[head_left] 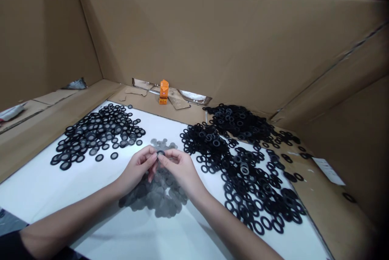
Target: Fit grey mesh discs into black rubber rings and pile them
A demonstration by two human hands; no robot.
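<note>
My left hand (140,167) and my right hand (182,169) meet over the middle of the white board. Between their fingertips they pinch one small black ring (161,152), held from both sides. Below and around the hands lies a heap of thin grey discs (165,203). To the left spreads a pile of black rings with grey centres (97,130). On the right is a large pile of open black rings (252,179). Whether a grey disc sits inside the held ring is too small to tell.
Tall cardboard walls (182,29) enclose the white board (36,187). An orange carton (164,89) stands at the back near cut-out slots. More black rings (237,120) are heaped at the back right, and a white paper slip (328,171) lies by the right wall.
</note>
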